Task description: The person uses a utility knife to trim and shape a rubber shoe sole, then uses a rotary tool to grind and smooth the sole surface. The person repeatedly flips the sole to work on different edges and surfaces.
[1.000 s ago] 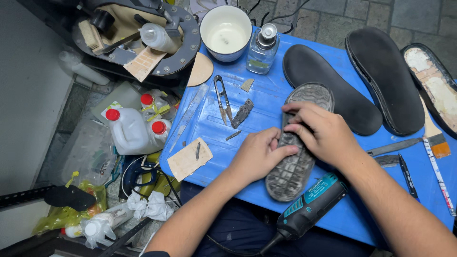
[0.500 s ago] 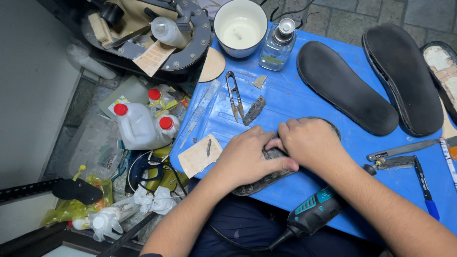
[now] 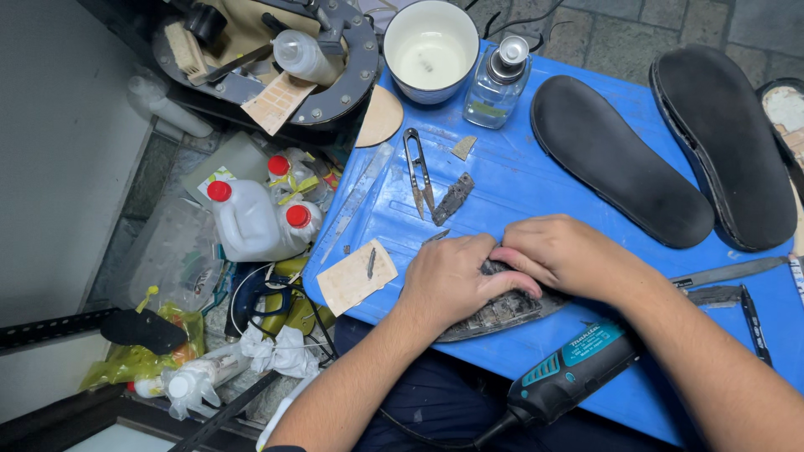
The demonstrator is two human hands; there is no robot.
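Hands: left (image 3: 448, 280), right (image 3: 561, 255) gripping grey sole (image 3: 502, 311) | blue table (image 3: 519, 188)

Both hands, left hand (image 3: 448, 280) and right hand (image 3: 565, 255), press a grey shoe sole (image 3: 502, 310) on the blue table (image 3: 519, 184).

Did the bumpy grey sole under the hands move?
Yes. The grey sole has turned from standing lengthwise to lying flat across the blue table, nearer its front edge, under both hands.
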